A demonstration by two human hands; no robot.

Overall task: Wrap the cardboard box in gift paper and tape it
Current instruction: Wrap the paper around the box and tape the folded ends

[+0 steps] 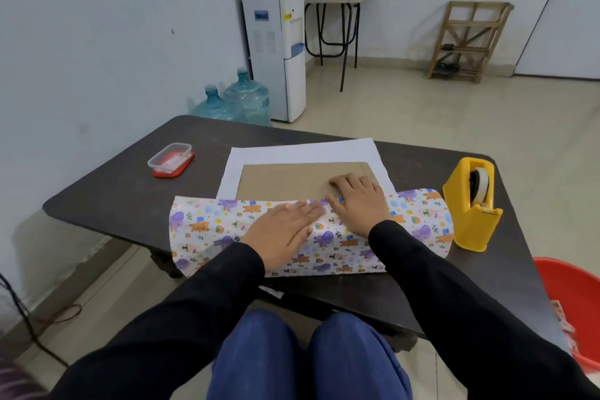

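Note:
A flat brown cardboard box (292, 180) lies on gift paper on the dark table (113, 198). The paper's white underside (302, 153) shows beyond the box. Its near flap, printed with purple and orange animals (207, 230), is folded up over the box's near edge. My left hand (285, 230) lies flat on that printed flap, fingers straight. My right hand (358, 201) presses the flap's edge onto the box top, fingers spread. A yellow tape dispenser (472, 204) stands to the right of the paper.
A small clear container with a red lid (170, 160) sits at the table's left. A red bucket (578, 308) stands on the floor at the right. Behind the table are a water dispenser (276, 42) and blue water bottles (237, 101).

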